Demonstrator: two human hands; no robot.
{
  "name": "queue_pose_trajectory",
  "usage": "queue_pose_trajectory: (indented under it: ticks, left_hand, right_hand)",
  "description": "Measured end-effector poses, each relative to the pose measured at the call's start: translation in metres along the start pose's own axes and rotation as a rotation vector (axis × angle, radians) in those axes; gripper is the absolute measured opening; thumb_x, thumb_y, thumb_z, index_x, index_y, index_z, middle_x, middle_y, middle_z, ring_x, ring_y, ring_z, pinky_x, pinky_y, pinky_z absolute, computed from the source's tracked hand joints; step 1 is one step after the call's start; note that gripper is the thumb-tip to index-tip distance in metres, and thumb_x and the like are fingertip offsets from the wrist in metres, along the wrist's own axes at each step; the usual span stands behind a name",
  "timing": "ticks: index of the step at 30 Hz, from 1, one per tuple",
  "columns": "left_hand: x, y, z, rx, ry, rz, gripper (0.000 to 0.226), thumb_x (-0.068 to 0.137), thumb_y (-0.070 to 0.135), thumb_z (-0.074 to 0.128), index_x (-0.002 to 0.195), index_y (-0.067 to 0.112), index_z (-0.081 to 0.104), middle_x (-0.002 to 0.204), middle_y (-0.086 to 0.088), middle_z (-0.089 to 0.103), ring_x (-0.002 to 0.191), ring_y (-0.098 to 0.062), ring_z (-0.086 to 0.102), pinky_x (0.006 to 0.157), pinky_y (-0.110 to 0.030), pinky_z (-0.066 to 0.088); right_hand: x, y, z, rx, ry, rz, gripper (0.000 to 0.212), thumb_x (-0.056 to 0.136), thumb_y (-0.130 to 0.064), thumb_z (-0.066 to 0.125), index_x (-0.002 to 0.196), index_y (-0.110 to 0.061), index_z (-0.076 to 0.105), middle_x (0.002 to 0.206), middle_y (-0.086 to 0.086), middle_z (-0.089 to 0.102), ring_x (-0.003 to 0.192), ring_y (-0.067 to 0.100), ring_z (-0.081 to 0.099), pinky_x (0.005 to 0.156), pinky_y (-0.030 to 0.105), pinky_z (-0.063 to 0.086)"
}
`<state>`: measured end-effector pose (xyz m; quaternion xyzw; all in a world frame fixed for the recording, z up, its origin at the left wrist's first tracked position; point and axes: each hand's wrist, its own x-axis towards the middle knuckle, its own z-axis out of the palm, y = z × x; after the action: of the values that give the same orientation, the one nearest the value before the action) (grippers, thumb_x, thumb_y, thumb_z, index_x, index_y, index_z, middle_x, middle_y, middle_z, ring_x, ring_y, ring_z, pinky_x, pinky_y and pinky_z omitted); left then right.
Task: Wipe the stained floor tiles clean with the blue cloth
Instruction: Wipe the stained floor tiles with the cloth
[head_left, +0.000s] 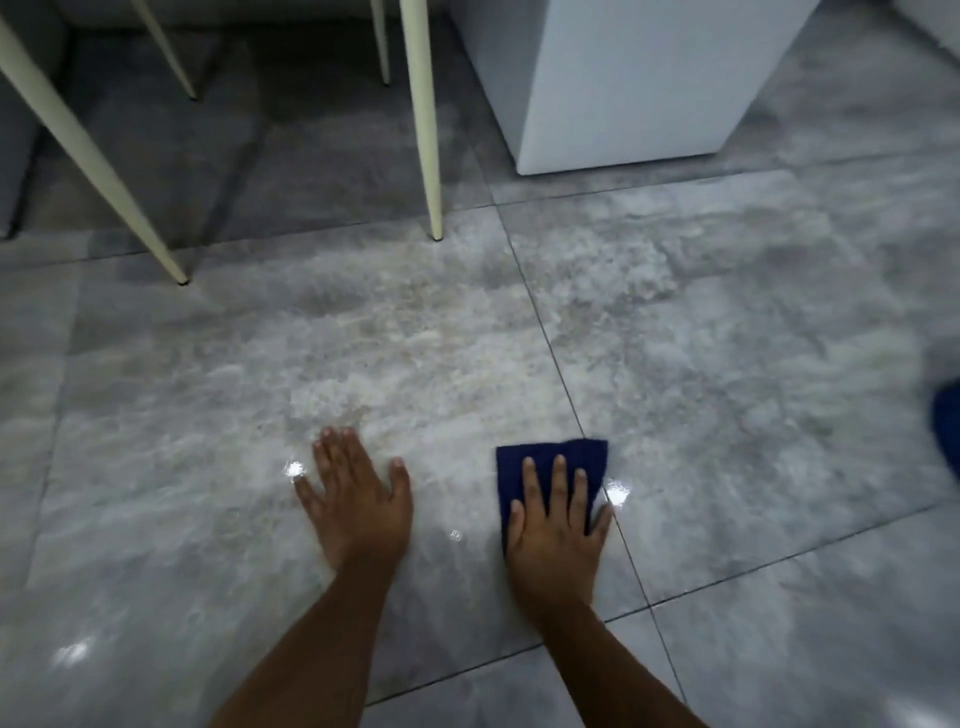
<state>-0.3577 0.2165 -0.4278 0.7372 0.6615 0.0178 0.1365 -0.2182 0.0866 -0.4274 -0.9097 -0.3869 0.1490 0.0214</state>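
Here right hand (556, 525) presses blue cloth (550, 462) on floor tiles (727, 364)

Open grey marbled floor tiles (467, 338) stretch ahead; slim cream tapered furniture legs (427, 130) and a white rectangular box (623, 88) stand beyond.

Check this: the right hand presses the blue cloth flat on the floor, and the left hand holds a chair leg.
Wrong on the left hand. The head view shows it lying flat on the bare floor, fingers spread, apart from the chair legs. The right hand does press the blue cloth flat on the floor.
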Motion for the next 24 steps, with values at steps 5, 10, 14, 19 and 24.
queue_pose_trajectory:
  ticks: [5, 10, 14, 19, 24]
  left_hand:
    - [0.014, -0.006, 0.01, 0.041, 0.036, 0.036, 0.082, 0.086, 0.055, 0.017, 0.152, 0.007, 0.019, 0.161, -0.013, 0.014, 0.149, -0.025, 0.008, 0.117, -0.052, 0.001]
    - [0.019, -0.007, 0.013, 0.068, 0.063, 0.028, 0.081, 0.087, 0.055, 0.02, 0.152, 0.008, 0.017, 0.161, -0.013, 0.014, 0.148, -0.025, 0.007, 0.116, -0.053, 0.001]
    - [0.015, -0.002, 0.011, 0.065, 0.034, 0.025, 0.075, 0.094, 0.05, 0.026, 0.153, 0.005, 0.012, 0.161, -0.016, 0.008, 0.149, -0.027, 0.003, 0.116, -0.054, -0.003]
    - [0.005, 0.016, 0.005, 0.167, -0.098, -0.025, 0.073, 0.099, 0.05, 0.016, 0.153, 0.004, -0.002, 0.161, -0.016, -0.006, 0.149, -0.027, -0.009, 0.117, -0.054, -0.004]
    - [-0.064, 0.129, 0.031, 0.113, -0.133, 0.264, 0.07, 0.097, 0.052, 0.003, 0.148, 0.008, -0.016, 0.158, -0.012, -0.019, 0.147, -0.026, -0.018, 0.117, -0.047, -0.012]
  right_hand:
    - [0.073, 0.054, -0.028, -0.055, 0.0, -0.007, 0.053, 0.099, -0.047, 0.008, 0.15, -0.039, -0.005, 0.161, -0.004, -0.008, 0.147, 0.021, -0.011, 0.116, 0.053, -0.004]
    - [0.038, 0.078, -0.026, 0.068, 0.118, 0.373, 0.054, 0.099, -0.044, 0.013, 0.151, -0.037, 0.001, 0.161, -0.001, -0.002, 0.148, 0.024, -0.004, 0.115, 0.057, 0.004]
    - [0.016, 0.079, -0.018, 0.058, -0.004, 0.17, 0.055, 0.097, -0.051, 0.008, 0.143, -0.04, -0.019, 0.153, -0.007, -0.021, 0.147, 0.022, -0.013, 0.114, 0.055, -0.005]
    - [0.07, 0.169, -0.055, -0.083, -0.124, -0.118, 0.059, 0.094, -0.061, 0.003, 0.145, -0.043, -0.02, 0.158, -0.007, -0.021, 0.145, 0.019, -0.019, 0.116, 0.053, -0.003]
    - [0.06, 0.252, -0.069, -0.132, -0.271, -0.099, 0.083, 0.069, -0.088, -0.008, 0.133, -0.045, -0.038, 0.146, -0.005, -0.041, 0.139, 0.021, -0.033, 0.113, 0.053, -0.011]
